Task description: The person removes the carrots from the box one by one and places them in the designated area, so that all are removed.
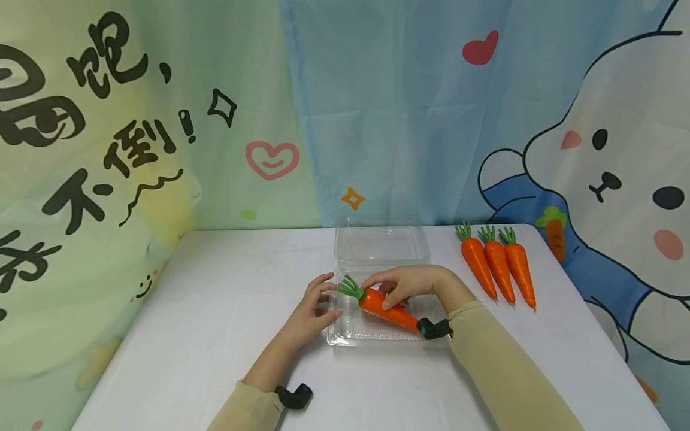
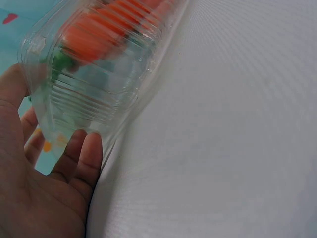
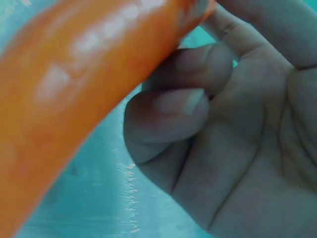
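Note:
My right hand (image 1: 417, 281) grips an orange toy carrot (image 1: 385, 306) with green leaves, thumb on the near side and fingers over the far side. The carrot lies slantwise over the base of a clear plastic box (image 1: 347, 330), its leaves to the upper left. Up close in the right wrist view, the carrot (image 3: 84, 89) is smooth and shiny beside curled fingers (image 3: 168, 114). At the box's left end is my left hand (image 1: 308, 314), its fingers loosely bent along the wall. Through that ribbed wall (image 2: 89, 99) the carrot shows in the left wrist view.
The box's hinged lid (image 1: 383, 244) stands open at the back. Three more toy carrots (image 1: 518, 269) lie in a row on the white table (image 1: 237, 287) at the back right. Behind hangs a printed curtain (image 1: 377, 120).

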Available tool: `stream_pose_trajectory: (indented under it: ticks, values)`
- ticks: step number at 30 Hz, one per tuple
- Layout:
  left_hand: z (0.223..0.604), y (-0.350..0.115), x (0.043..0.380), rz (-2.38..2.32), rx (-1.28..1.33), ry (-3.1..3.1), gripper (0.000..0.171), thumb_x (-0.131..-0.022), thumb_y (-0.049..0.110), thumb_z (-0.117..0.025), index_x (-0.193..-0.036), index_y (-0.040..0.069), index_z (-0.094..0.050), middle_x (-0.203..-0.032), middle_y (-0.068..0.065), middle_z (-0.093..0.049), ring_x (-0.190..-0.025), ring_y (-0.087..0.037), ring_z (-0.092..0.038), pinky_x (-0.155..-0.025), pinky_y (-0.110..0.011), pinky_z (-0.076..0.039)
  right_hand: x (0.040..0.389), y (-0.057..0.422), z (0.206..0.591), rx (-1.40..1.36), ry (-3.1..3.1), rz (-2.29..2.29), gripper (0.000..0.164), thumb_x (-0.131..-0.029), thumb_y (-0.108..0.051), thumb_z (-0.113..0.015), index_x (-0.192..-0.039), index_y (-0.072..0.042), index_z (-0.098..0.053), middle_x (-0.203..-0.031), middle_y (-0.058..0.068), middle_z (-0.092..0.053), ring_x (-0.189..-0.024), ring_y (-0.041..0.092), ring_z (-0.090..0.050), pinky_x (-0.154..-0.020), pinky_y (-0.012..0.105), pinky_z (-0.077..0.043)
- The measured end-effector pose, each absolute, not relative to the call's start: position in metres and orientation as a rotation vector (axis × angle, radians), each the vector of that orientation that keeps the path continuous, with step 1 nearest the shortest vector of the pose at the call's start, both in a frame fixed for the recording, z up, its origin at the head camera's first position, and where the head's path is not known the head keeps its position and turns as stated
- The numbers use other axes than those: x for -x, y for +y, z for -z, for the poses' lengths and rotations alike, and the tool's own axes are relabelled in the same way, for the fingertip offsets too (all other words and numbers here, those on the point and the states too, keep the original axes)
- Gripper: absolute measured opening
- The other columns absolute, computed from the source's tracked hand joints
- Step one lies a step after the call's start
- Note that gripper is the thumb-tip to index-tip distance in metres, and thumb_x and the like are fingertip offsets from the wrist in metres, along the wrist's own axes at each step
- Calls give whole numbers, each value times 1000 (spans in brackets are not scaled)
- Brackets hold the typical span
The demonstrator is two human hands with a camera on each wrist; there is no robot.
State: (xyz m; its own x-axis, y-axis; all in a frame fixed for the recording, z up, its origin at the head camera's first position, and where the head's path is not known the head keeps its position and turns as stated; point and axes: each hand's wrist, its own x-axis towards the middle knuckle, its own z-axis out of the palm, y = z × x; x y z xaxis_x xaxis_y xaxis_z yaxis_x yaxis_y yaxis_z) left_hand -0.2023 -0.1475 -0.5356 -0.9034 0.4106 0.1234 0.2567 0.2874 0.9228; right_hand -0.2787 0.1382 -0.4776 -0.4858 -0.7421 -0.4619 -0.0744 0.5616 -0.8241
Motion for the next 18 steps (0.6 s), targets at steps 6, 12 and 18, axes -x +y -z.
stream_pose_trajectory:
  ticks: [6, 12, 18]
  values:
    - [536, -147, 203, -1670, -638, 2411, 47, -92, 19, -69, -133, 13, -49, -162, 0, -19, -121, -32, -52, -91, -34, -50, 281, 147, 469, 648, 1989, 1036, 56, -89, -25, -71, -141, -33, -50, -124, 8, -62, -70, 20, -56, -65, 29, -50]
    - [536, -147, 203, -1679, -634, 2392, 48, -92, 19, -69, -134, 10, -49, -162, 2, -19, -121, -29, -51, -91, -33, -50, 282, 157, 457, 573, 2069, 1178, 61, -89, -27, -72, -144, -31, -46, -128, 15, -59, -75, 22, -56, -69, 33, -49]
    - [538, -148, 204, -1676, -643, 2398, 48, -91, 17, -69, -134, 11, -49, -161, 2, -19, -121, -30, -50, -92, -37, -49, 284, 168, 447, 476, 2156, 1280, 64, -90, -31, -72, -147, -33, -41, -135, 16, -56, -76, 26, -57, -73, 34, -50]
